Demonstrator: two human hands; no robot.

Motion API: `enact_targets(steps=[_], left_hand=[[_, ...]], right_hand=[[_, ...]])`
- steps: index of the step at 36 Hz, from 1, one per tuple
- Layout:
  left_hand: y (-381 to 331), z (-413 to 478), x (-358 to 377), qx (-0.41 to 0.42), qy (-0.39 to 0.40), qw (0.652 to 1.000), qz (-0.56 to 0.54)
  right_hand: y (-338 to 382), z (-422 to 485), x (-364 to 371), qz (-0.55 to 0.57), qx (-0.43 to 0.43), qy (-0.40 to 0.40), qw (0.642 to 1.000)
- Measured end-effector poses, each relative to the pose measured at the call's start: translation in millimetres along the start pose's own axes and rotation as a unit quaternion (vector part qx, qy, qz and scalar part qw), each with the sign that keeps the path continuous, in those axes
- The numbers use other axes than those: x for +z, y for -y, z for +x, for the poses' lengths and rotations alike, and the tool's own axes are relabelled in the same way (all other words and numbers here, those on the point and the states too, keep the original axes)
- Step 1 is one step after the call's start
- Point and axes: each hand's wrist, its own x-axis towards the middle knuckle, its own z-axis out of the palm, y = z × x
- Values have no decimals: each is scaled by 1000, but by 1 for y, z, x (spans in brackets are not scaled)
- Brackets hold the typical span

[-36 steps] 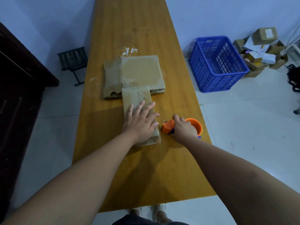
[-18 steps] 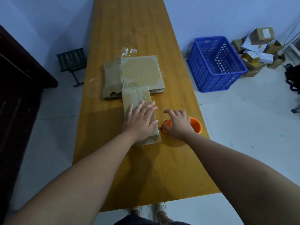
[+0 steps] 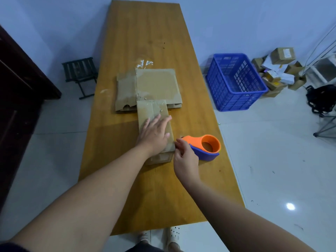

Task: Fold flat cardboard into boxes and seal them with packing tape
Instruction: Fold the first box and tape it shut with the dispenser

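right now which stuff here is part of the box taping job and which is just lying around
Job:
small cardboard box under the left hand
orange tape dispenser by the right hand
flat cardboard stack

Lying about:
blue crate
black stool
parcels on the floor
black bag

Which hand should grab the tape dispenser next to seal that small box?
Right. The right hand sits beside the orange tape dispenser, while the left hand lies flat on the small box, steadying it.

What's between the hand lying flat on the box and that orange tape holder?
The right hand, its fingertips at the box's right edge, lies between the left hand and the tape dispenser; the head view shows it.
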Motion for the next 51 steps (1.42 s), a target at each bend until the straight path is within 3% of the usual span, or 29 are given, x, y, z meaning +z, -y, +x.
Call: enact_targets(steps=[9, 13, 15, 18, 23, 26, 32, 43, 47, 51], left_hand=[[-5, -2, -8, -20, 39, 999, -5], [-6, -6, -14, 7, 73, 997, -10], [-6, -10, -16, 13, 92, 995, -18], [-8, -19, -18, 24, 120, 992, -33], [-5, -41, -31, -29, 67, 984, -163], [8, -63, -41, -9, 22, 994, -109], [40, -117, -51, 52, 29, 998, -27], [36, -129, -62, 165, -44, 980, 106], [39, -124, -61, 175, -21, 976, 125], [46, -118, -56, 132, 31, 987, 90]], right_hand=[[-7, -16, -5, 89, -8, 143, 986], [-5, -9, -20, 56, -5, 192, 980], [-1, -3, -30, -52, -55, 197, 978], [5, 4, -39, -248, -200, 200, 927], [2, 5, -43, -364, -301, 256, 843], [0, 11, -45, -407, -339, 267, 805], [1, 21, -48, -466, -374, 279, 752], [7, 23, -47, -497, -366, 294, 730], [7, 24, -48, -492, -368, 293, 733], [7, 26, -50, -486, -369, 297, 734]])
